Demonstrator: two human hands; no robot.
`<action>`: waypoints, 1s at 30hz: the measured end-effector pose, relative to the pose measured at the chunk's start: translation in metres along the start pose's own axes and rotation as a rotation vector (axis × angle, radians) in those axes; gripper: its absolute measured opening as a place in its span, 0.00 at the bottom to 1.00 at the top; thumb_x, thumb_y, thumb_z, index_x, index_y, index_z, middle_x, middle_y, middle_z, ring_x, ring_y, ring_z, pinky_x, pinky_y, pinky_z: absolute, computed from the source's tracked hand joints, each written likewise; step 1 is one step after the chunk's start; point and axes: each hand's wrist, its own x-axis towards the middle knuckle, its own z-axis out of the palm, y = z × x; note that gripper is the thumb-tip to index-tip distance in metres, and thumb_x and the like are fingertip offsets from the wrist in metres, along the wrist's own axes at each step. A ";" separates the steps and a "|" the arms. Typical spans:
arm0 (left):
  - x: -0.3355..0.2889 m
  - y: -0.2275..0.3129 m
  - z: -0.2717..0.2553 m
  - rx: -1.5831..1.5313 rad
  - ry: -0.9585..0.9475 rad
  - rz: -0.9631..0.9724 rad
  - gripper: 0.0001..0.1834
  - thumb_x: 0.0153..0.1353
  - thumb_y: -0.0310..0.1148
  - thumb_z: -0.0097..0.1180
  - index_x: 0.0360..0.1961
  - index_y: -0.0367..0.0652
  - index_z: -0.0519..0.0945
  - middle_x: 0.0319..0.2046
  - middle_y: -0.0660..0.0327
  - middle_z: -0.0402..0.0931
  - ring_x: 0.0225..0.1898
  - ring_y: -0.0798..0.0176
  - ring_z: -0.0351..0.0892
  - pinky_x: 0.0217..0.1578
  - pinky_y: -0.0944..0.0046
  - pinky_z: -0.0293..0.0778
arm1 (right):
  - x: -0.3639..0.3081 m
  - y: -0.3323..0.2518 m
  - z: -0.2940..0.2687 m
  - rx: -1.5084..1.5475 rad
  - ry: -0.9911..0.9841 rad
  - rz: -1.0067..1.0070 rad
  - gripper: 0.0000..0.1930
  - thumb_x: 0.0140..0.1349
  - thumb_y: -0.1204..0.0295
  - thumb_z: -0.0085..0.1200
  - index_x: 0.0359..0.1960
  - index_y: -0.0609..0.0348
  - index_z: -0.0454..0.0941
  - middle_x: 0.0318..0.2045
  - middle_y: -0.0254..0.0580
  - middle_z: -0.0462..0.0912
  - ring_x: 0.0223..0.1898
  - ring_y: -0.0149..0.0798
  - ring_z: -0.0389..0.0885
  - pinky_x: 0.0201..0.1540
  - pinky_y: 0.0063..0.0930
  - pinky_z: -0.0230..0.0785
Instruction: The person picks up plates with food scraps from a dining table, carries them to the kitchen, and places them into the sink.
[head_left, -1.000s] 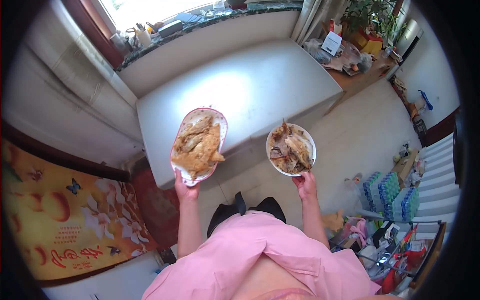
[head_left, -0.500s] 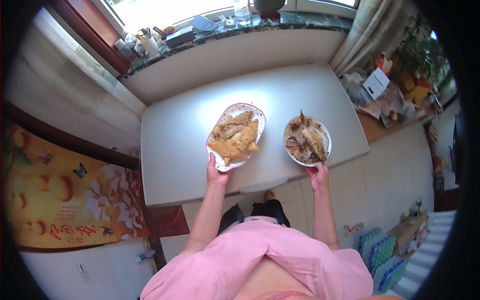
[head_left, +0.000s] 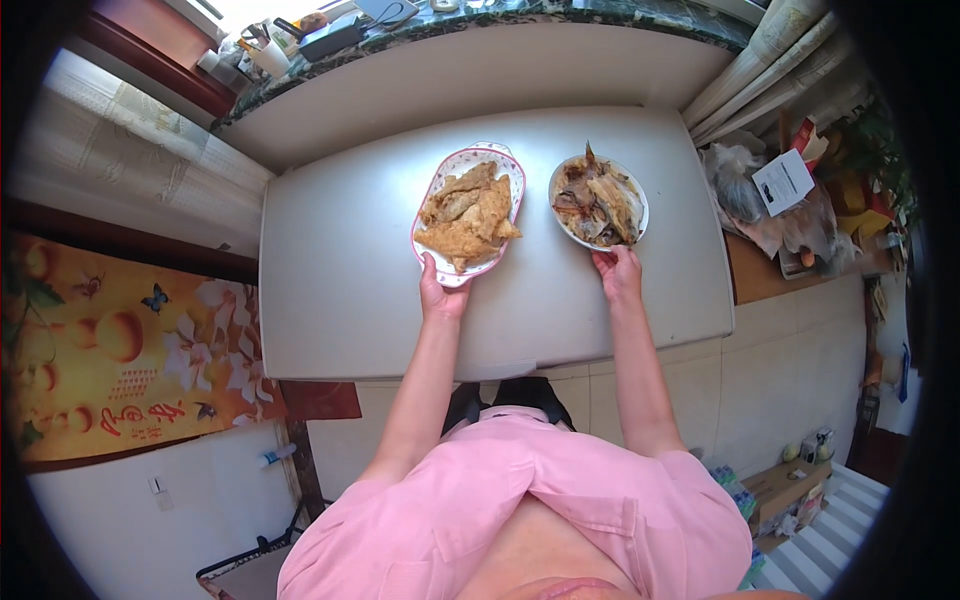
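Observation:
My left hand [head_left: 442, 292] grips the near end of an oval white dish [head_left: 490, 153] with a red rim and a small pattern. Golden-brown fried pieces [head_left: 472, 220] fill most of that dish. My right hand [head_left: 618, 272] pinches the near rim of a round white plate [head_left: 628, 177] to its right. On this plate lies what looks like cooked fish [head_left: 597, 205], brown and partly broken up, with a pointed tail-like piece at the far edge. A narrow gap separates the two vessels. Whether their bases rest on the table or hang just above it, I cannot tell.
A pale table [head_left: 340, 270] spreads beneath both vessels. Behind it runs a dark marble sill [head_left: 500, 18] with a pen cup and a black box. Plastic bags [head_left: 735, 185] and a white card crowd a wooden surface at right. A curtain [head_left: 150, 150] hangs at left.
Both hands have reached farther over the table, carrying the dish and the plate away from its near edge. My view has shifted slightly too. Each hand keeps its hold.

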 end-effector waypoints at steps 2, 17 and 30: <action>0.004 -0.003 0.001 0.003 0.000 0.018 0.25 0.59 0.44 0.40 0.56 0.46 0.56 0.55 0.59 0.58 0.56 0.53 0.57 0.53 0.45 0.56 | 0.003 0.003 0.011 -0.008 0.017 0.002 0.12 0.50 0.78 0.43 0.39 0.61 0.64 0.32 0.44 0.73 0.30 0.40 0.75 0.36 0.34 0.70; 0.011 -0.011 0.010 0.145 -0.247 -0.041 0.26 0.63 0.44 0.28 0.58 0.40 0.49 0.59 0.55 0.48 0.60 0.55 0.49 0.58 0.52 0.50 | -0.010 -0.020 0.037 -0.335 -0.126 0.152 0.11 0.59 0.73 0.38 0.42 0.65 0.64 0.34 0.46 0.75 0.33 0.38 0.77 0.31 0.25 0.71; -0.104 0.044 -0.006 0.610 -0.078 -0.359 0.25 0.62 0.40 0.33 0.57 0.38 0.52 0.55 0.48 0.56 0.56 0.54 0.58 0.53 0.58 0.57 | -0.117 0.022 -0.014 -0.501 -0.211 0.255 0.06 0.58 0.68 0.46 0.32 0.56 0.68 0.24 0.37 0.75 0.23 0.29 0.75 0.25 0.24 0.71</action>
